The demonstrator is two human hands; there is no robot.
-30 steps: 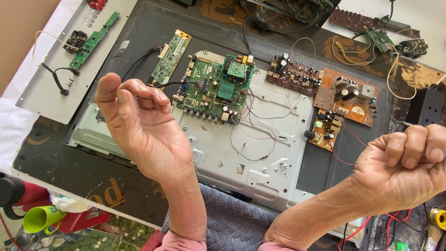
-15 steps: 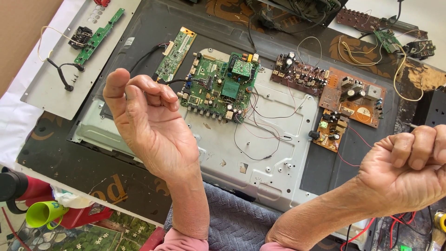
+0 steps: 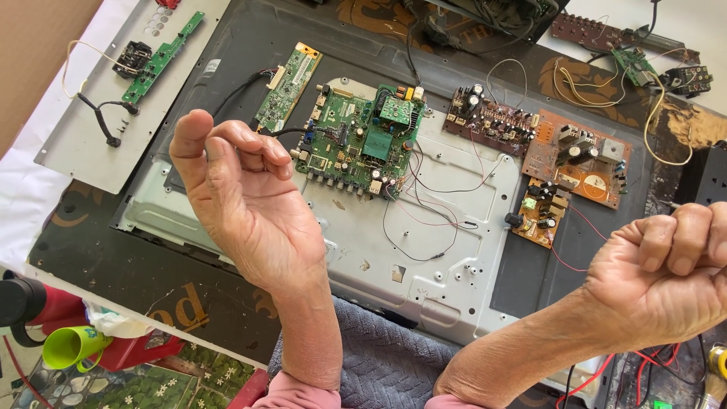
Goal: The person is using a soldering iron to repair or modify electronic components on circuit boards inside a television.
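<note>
My left hand [image 3: 246,201] is raised palm-up over the grey metal back panel [image 3: 424,273] of a flat screen. Its fingers are loosely curled and it holds nothing. It hovers just left of the green main circuit board [image 3: 360,144]. My right hand [image 3: 659,284] is a closed fist at the right edge, above the panel's dark border. A thin grey metal tip [image 3: 671,203] sticks out of the fist; the rest of that tool is hidden. Thin red and black wires [image 3: 424,220] trail from the main board across the panel.
A narrow green board [image 3: 288,85] lies left of the main board. Two brown boards [image 3: 575,159] and a small one [image 3: 539,212] lie to the right. A grey plate [image 3: 83,144] with a green strip board sits at far left. A green cup [image 3: 68,347] stands at bottom left.
Both hands stay raised in nearly the same pose. The left hand has drifted slightly right, and the view has shifted a little.
</note>
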